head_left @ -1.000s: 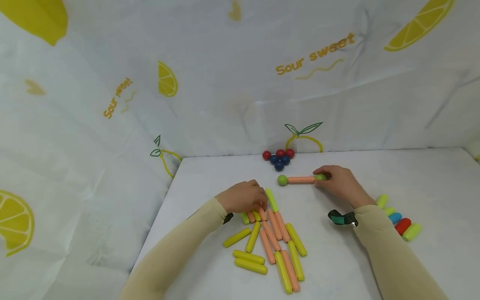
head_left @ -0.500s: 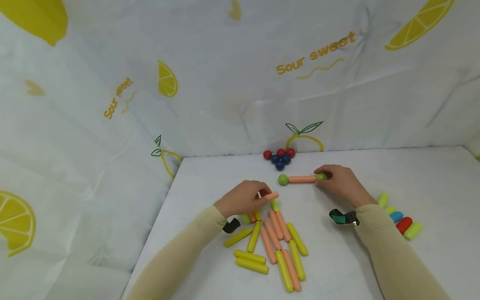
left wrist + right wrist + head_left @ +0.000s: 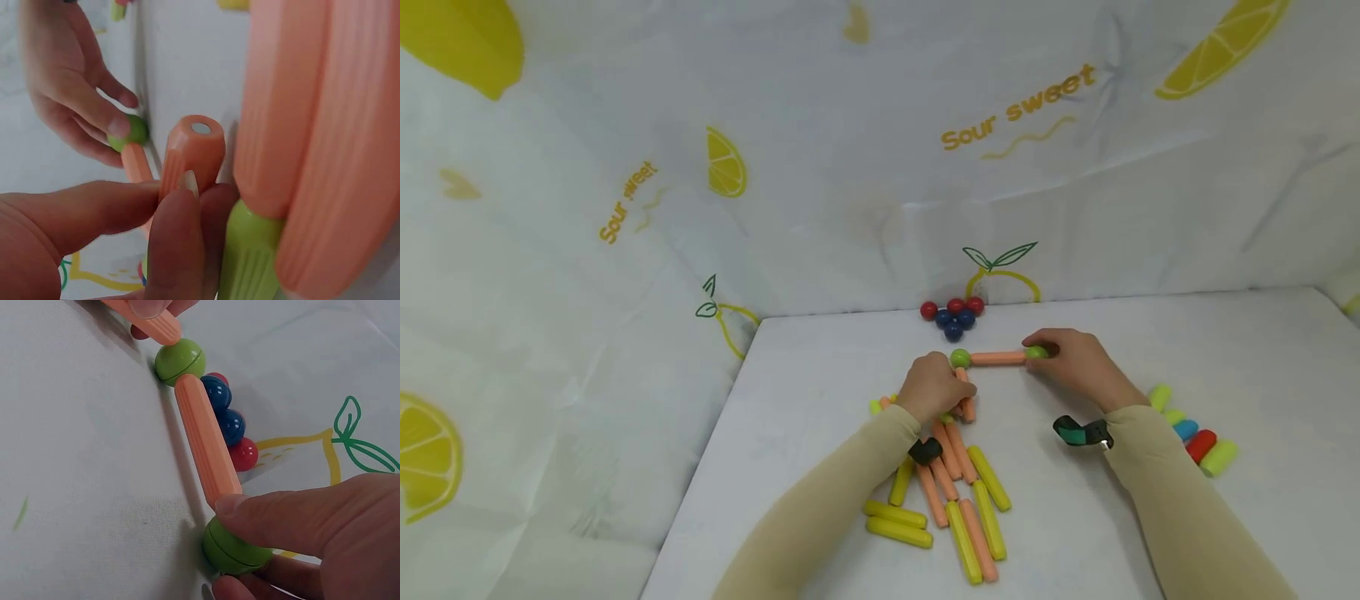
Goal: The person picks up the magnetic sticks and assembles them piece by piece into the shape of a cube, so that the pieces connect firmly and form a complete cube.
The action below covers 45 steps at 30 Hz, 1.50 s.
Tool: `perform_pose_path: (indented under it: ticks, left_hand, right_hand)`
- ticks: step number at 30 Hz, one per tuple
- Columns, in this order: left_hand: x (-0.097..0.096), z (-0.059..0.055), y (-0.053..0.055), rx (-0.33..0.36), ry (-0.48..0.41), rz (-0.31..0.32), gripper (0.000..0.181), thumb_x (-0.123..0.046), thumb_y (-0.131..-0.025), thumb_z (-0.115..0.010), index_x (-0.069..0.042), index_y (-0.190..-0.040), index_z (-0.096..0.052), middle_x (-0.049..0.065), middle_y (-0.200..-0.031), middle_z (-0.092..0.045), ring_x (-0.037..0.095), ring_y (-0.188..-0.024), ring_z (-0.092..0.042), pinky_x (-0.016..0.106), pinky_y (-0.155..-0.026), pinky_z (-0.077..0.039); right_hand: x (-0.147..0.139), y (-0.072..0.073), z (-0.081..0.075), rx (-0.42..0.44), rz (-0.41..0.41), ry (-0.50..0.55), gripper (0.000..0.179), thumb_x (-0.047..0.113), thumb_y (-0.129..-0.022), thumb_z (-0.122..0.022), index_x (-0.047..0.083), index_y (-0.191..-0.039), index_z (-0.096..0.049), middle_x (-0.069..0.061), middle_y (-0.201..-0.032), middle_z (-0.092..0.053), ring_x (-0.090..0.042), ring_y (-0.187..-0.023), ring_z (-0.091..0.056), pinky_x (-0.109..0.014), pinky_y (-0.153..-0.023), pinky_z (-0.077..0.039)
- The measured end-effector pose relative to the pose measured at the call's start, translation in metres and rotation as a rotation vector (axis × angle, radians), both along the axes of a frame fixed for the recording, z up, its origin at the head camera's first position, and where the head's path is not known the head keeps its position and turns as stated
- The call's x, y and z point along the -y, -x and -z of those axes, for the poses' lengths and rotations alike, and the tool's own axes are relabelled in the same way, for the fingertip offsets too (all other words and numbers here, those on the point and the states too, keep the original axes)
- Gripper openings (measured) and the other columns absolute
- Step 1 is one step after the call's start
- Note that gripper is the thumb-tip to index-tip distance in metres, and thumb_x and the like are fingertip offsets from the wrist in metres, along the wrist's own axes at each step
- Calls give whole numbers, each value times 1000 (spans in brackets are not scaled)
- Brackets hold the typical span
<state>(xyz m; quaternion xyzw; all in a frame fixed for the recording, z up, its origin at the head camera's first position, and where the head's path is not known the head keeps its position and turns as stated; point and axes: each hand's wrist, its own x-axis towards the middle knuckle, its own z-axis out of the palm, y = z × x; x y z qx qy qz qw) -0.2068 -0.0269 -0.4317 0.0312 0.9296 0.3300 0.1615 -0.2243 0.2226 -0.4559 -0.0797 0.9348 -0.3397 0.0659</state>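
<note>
My left hand point(image 3: 931, 387) pinches an orange magnetic stick point(image 3: 187, 153) between thumb and fingers; a silvery disc shows in its near end. The far end meets a green ball point(image 3: 181, 361) in the right wrist view. From that ball a second orange stick point(image 3: 206, 440) runs to another green ball point(image 3: 232, 550). My right hand point(image 3: 1078, 367) grips this second ball, its thumb at the stick's end. Below my left hand lie several loose orange sticks point(image 3: 973, 533) and yellow sticks point(image 3: 898, 532), partly covered by the wrist.
Red balls point(image 3: 928, 311) and blue balls point(image 3: 953, 332) sit clustered at the back of the white table point(image 3: 820, 358). Beside the right forearm lie short thick pieces, among them a red piece point(image 3: 1201, 446) and a blue piece point(image 3: 1185, 429). A lemon-printed sheet point(image 3: 850, 208) stands behind.
My left hand lifted an orange stick from the pile, then carried it right and away from me to the left green ball. The right hand has kept its grip on the other ball.
</note>
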Motion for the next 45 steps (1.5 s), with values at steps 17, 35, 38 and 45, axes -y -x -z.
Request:
perform_pose_path:
  ticks: [17,35,38,45]
  left_hand:
    - [6,6,16,-27,100,29,43,-23,-94,-81,-14,-59,-59,-3,-52,-52,9,-47,-48,22,-45,-38]
    - [32,-10,20,37,37,41,44,-36,-100,-77,-7,-132,-72,1,-82,-79,13,-74,-74,31,-84,-57]
    - [48,-14,23,7,60,27,45,-43,-101,-74,-10,-133,-72,1,-85,-79,14,-77,-74,31,-81,-57]
    - [80,-16,28,-10,52,5,37,-38,-101,-75,-10,-124,-76,2,-96,-77,17,-80,-77,33,-80,-61]
  right_hand:
    - [5,2,0,-6,8,-8,36,19,-103,-70,4,-136,-70,-22,-128,-71,-38,-114,-63,-58,-100,-53]
    - [0,1,-6,14,3,4,41,23,-105,-69,2,-140,-67,-25,-138,-68,-43,-125,-62,-63,-106,-52]
    - [-1,1,-7,28,7,6,42,25,-106,-69,2,-141,-67,-26,-139,-67,-43,-125,-62,-63,-106,-52]
    - [-6,0,-3,54,10,10,44,28,-106,-68,2,-142,-66,-27,-141,-65,-44,-128,-61,-64,-108,-51]
